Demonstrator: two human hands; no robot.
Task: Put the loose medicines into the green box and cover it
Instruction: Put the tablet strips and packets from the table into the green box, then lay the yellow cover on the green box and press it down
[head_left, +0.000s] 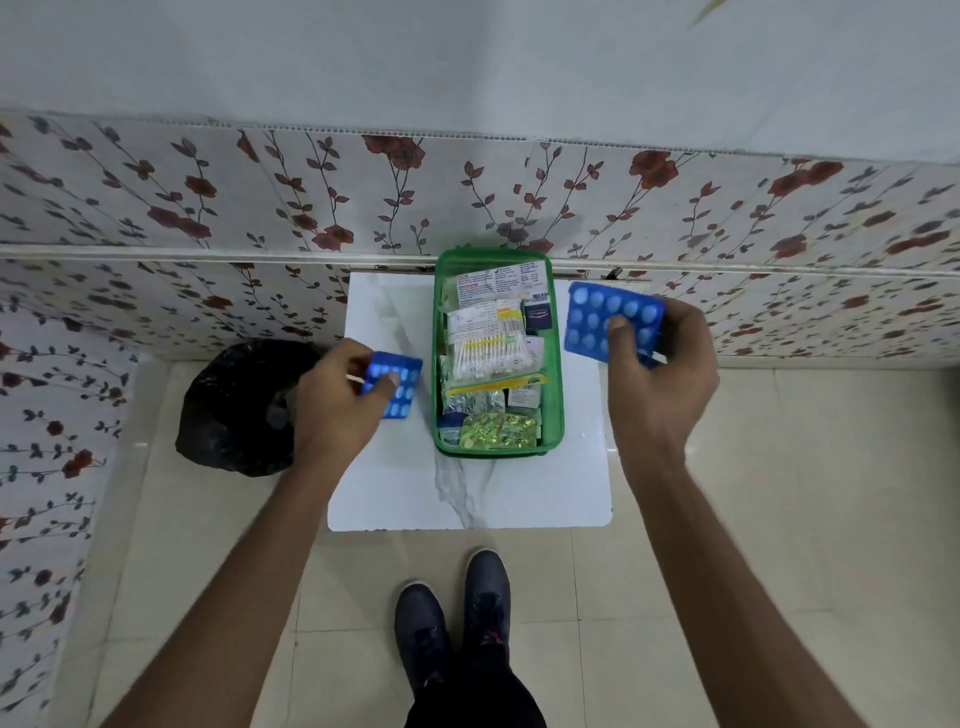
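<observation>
An open green box (557, 364) stands on a small white marble-look table (395, 483). It is packed with medicine packets, cotton swabs and a yellow-green blister strip (498, 432). My left hand (337, 410) holds a small blue blister pack (397, 384) just left of the box, above the table. My right hand (660, 384) holds a larger blue blister pack (597, 317) in the air, to the right of the box. No lid is in view.
A black plastic bag (234, 410) sits on the floor left of the table. A flower-patterned wall (208, 208) runs behind the table. My two dark shoes (452, 623) stand on beige floor tiles in front of the table.
</observation>
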